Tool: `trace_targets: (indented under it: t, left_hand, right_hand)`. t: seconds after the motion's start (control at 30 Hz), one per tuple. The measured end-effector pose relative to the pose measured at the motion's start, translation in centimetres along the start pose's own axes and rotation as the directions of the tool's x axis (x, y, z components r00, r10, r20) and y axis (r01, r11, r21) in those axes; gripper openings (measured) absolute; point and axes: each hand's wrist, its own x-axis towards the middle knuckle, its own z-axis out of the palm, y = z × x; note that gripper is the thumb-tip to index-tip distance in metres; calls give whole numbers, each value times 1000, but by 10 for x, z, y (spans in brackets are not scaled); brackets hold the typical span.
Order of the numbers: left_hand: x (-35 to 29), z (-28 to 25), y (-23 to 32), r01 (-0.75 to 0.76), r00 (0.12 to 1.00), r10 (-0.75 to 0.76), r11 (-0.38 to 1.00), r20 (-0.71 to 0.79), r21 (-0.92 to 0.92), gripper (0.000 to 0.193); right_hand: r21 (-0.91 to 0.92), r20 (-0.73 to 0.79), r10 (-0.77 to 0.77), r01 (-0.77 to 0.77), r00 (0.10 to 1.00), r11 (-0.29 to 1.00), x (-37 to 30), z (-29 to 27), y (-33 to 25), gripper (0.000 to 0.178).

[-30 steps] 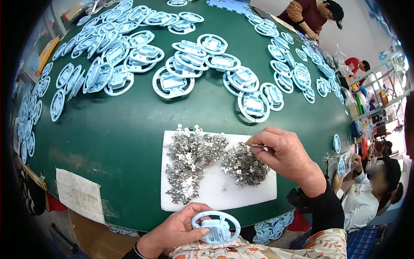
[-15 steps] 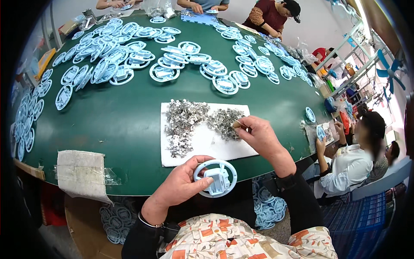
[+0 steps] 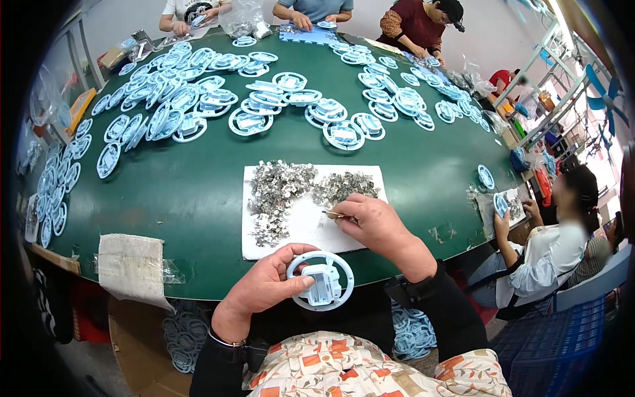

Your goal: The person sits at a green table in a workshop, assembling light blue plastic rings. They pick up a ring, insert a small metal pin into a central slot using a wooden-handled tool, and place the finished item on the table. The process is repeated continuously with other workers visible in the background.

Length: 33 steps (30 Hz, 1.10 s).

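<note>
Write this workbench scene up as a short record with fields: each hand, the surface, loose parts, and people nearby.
Left hand: grips a pale blue wheel-shaped piece by its left side
Right hand: fingers pinch a slim brownish tool above the pad
Pad: white board on the green table
Loose parts: small metal pieces, heaped on the board
Other wheels: many similar blue pieces scattered farther back
Nearby: co-worker in white at right

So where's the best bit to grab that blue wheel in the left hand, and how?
I'd hold the blue wheel by the left of its rim, coming from the left like the left hand: it's slim and looks easy to pinch, and the thumb can reach the raised middle block.
</note>
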Motion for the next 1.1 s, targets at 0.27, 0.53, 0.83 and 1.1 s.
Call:
trace_targets:
  t: [0.27,0.53,0.83,1.1]
  left_hand:
    - [2,1,1,-1,1000,1,1000,-11,5,54]
    - [3,-1,0,6,1000,-7,999,-13,-39,54]
    - [3,0,0,10,999,-11,1000,-39,-28,53]
    - [4,1,0,15,999,-17,999,-41,-42,53]
  right_hand:
    - [2,-41,36,-36,999,999,-12,-11,8,17]
    - [-170,11,-46,47,999,984,-6,2,9,13]
    - [17,-53,20,-20,998,1000,-13,-6,10,14]
    - [27,9,6,-6,1000,1000,-12,3,3,13]
